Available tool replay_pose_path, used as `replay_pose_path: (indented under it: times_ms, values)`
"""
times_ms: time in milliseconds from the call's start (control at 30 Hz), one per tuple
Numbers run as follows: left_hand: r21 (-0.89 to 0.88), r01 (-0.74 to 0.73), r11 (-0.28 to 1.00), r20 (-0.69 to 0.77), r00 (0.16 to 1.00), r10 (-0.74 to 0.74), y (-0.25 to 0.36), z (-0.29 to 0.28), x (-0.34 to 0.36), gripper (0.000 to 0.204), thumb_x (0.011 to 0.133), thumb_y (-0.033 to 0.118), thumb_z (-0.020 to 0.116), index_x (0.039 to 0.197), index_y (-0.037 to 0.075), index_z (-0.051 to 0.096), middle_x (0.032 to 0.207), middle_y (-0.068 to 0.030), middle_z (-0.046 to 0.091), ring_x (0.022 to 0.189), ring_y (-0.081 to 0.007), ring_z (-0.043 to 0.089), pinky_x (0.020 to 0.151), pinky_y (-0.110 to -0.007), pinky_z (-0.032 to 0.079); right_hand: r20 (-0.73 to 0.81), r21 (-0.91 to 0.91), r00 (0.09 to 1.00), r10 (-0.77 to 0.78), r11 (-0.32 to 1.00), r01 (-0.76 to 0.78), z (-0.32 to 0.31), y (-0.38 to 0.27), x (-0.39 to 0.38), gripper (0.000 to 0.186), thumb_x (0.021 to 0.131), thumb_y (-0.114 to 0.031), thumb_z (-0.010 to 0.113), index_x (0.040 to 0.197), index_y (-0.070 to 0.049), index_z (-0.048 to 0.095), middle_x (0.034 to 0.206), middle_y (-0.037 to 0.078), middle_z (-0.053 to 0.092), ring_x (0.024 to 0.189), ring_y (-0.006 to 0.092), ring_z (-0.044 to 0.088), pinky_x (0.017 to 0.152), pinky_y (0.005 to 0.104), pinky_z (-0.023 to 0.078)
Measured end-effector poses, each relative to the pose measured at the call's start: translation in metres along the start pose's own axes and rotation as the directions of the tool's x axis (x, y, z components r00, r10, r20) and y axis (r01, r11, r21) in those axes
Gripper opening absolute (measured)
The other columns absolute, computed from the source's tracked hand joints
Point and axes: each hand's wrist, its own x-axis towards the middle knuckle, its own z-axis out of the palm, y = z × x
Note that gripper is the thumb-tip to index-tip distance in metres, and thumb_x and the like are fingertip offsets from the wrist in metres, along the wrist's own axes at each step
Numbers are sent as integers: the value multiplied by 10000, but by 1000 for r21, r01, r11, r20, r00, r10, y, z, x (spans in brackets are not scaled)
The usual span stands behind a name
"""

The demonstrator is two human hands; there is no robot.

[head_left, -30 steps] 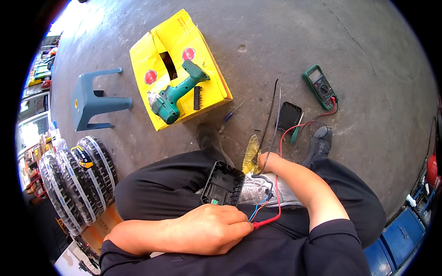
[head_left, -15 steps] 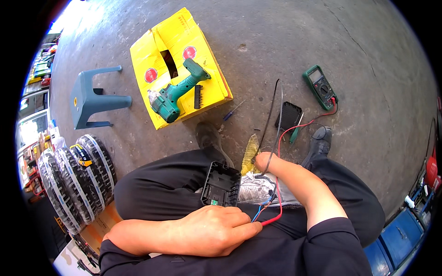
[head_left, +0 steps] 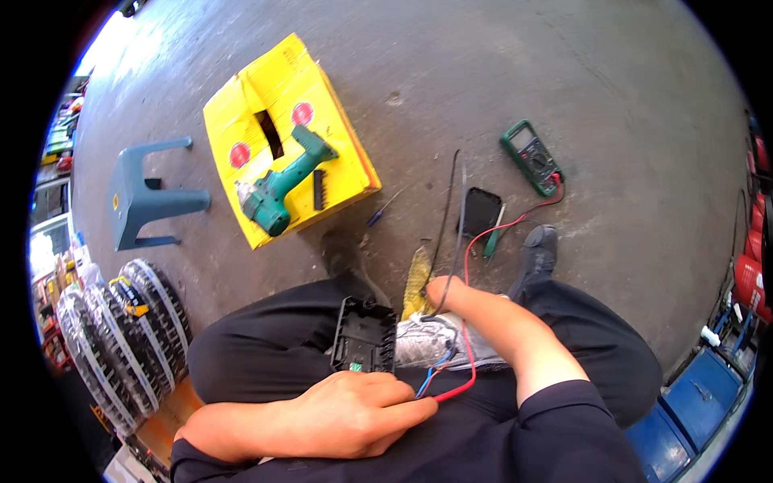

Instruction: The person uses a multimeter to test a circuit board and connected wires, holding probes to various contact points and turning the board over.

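Note:
My left hand (head_left: 354, 414) is closed over my lap, with the end of a red test lead (head_left: 459, 392) at its thumb and forefinger. An open black plastic tool-battery case (head_left: 364, 334) sits just beyond its knuckles, a small green part inside. Thin blue wires (head_left: 427, 382) run beside the red lead. My right hand (head_left: 443, 294) reaches down between my legs by a yellowish mesh-like piece (head_left: 417, 282); its fingers are hidden. A silvery crinkled bundle (head_left: 415, 342) lies between my thighs. The red lead runs to a green multimeter (head_left: 533, 157) on the floor.
A yellow carton (head_left: 278, 76) carries a green cordless driver (head_left: 278, 189) and a black toothed strip (head_left: 320, 191). On the floor are a small screwdriver (head_left: 376, 217), a black case half (head_left: 481, 211) and a green-handled tool (head_left: 493, 241). A blue stool (head_left: 157, 209) and wrapped tyres (head_left: 121, 338) stand left.
The whole view has shifted, so the carton, stool and multimeter appear further left. Both hands keep nearly the same places relative to my lap and the black case.

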Motion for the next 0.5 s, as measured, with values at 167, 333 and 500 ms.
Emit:
replay_pose_path:
  times_ms: [167, 333, 500]
  values:
    - [37, 27, 999, 30, 999, -28, 5, -1, 4, 385, 803, 43, 747, 1181, 36, 676, 835, -85, 635, 743, -264, 686, 600, -383, 576, 22, 65, 999, 45, 997, -46, -9, -5, -7, 338, 915, -184, 618, 1198, -91, 776, 1274, 167, 731, 1166, 323, 717, 940, 454, 581]
    - [56, 27, 998, 10, 1000, -27, 5, 1, 6, 345, 780, 13, 758, 1121, 46, 718, 847, -78, 687, 733, -242, 707, 614, -354, 587, -27, 54, 999, 24, 998, -22, 0, -2, -1, 297, 849, -180, 665, 1083, -65, 806, 1158, 175, 768, 1117, 339, 732, 894, 459, 597]
    - [64, 30, 997, -9, 1000, -29, 6, 1, 7, 337, 762, -7, 765, 1094, 42, 736, 848, -76, 710, 734, -233, 721, 629, -342, 595, -1, 49, 1000, 31, 998, -31, -2, -6, -1, 303, 851, -188, 652, 1081, -65, 806, 1155, 174, 769, 1114, 341, 732, 898, 456, 596]
